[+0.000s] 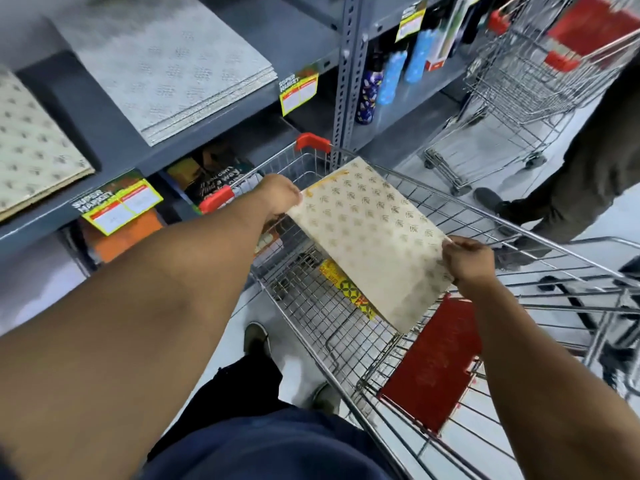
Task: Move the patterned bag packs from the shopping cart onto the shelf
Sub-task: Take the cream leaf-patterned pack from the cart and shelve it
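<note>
A flat cream bag pack with a gold leaf pattern [372, 233] is held tilted above the wire shopping cart [485, 216]. My left hand [278, 195] pinches its far left corner. My right hand [467, 259] grips its near right edge. Lower in the cart lie a red pack [433, 365] and a yellow patterned pack [346, 289], partly hidden under the cream one. On the grey shelf [114, 140] at upper left rest a grey patterned stack [166, 67] and a cream patterned stack [31, 147].
Yellow price tags [119, 204] hang off the shelf edges. Printed bottles [388, 77] stand in the bay to the right. A second cart [519, 84] with red packs and another person's legs [571, 188] are at the right. My shoes stand beside the cart.
</note>
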`<control>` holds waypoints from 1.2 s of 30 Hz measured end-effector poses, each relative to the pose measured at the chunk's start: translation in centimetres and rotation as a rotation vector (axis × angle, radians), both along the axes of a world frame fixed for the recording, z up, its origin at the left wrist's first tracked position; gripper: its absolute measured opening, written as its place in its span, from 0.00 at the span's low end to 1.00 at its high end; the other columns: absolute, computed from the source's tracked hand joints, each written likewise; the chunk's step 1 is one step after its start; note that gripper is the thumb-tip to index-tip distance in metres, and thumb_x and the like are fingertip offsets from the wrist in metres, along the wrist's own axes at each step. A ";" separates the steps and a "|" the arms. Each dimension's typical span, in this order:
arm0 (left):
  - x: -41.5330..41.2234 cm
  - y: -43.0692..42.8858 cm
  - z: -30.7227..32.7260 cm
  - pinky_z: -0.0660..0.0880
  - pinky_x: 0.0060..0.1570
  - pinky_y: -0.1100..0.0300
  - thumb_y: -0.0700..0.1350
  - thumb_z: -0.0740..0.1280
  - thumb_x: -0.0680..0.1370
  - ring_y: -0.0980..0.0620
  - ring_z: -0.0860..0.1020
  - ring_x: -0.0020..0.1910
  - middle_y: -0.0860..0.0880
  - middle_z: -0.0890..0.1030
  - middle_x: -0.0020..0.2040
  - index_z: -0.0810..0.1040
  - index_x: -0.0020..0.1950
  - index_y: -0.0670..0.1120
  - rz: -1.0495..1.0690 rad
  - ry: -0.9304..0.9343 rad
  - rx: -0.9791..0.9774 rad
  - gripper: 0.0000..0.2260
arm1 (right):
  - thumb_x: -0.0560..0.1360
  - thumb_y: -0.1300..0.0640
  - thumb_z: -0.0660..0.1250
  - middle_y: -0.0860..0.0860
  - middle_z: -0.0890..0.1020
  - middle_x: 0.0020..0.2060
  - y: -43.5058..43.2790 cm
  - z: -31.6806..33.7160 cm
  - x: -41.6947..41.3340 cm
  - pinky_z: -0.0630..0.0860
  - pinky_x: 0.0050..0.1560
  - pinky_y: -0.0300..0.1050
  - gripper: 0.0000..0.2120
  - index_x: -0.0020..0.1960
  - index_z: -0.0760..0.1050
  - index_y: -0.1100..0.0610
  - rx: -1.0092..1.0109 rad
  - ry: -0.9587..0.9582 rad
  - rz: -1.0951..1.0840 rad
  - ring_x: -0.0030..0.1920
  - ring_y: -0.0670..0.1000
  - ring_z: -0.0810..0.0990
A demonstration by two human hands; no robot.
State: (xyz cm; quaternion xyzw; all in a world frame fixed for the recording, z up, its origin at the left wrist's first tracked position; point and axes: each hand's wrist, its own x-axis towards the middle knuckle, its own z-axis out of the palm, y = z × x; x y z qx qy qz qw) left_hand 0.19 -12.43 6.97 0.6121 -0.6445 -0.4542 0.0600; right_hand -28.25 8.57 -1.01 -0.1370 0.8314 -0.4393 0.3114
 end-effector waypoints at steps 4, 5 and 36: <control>-0.7 0.5 0.1 0.77 0.56 0.53 0.42 0.67 0.75 0.46 0.80 0.53 0.45 0.82 0.52 0.81 0.50 0.45 0.066 0.067 0.003 0.06 | 0.70 0.59 0.67 0.52 0.78 0.29 0.3 -0.4 -0.5 0.76 0.37 0.48 0.07 0.34 0.79 0.57 -0.032 -0.068 -0.029 0.31 0.51 0.76; -0.8 0.7 0.0 0.78 0.55 0.53 0.41 0.66 0.76 0.47 0.78 0.52 0.46 0.81 0.51 0.80 0.51 0.46 0.093 0.097 0.043 0.06 | 0.70 0.58 0.68 0.54 0.80 0.33 0.5 -0.7 -0.7 0.77 0.40 0.50 0.06 0.38 0.81 0.59 -0.046 -0.086 -0.044 0.34 0.53 0.78; 21.8 -5.1 19.3 0.79 0.38 0.57 0.43 0.66 0.78 0.57 0.82 0.31 0.53 0.84 0.31 0.76 0.44 0.46 0.663 0.883 -0.228 0.03 | 0.76 0.58 0.65 0.59 0.84 0.51 -15.3 17.9 18.0 0.80 0.37 0.49 0.15 0.61 0.76 0.60 -0.482 -0.415 0.658 0.40 0.55 0.84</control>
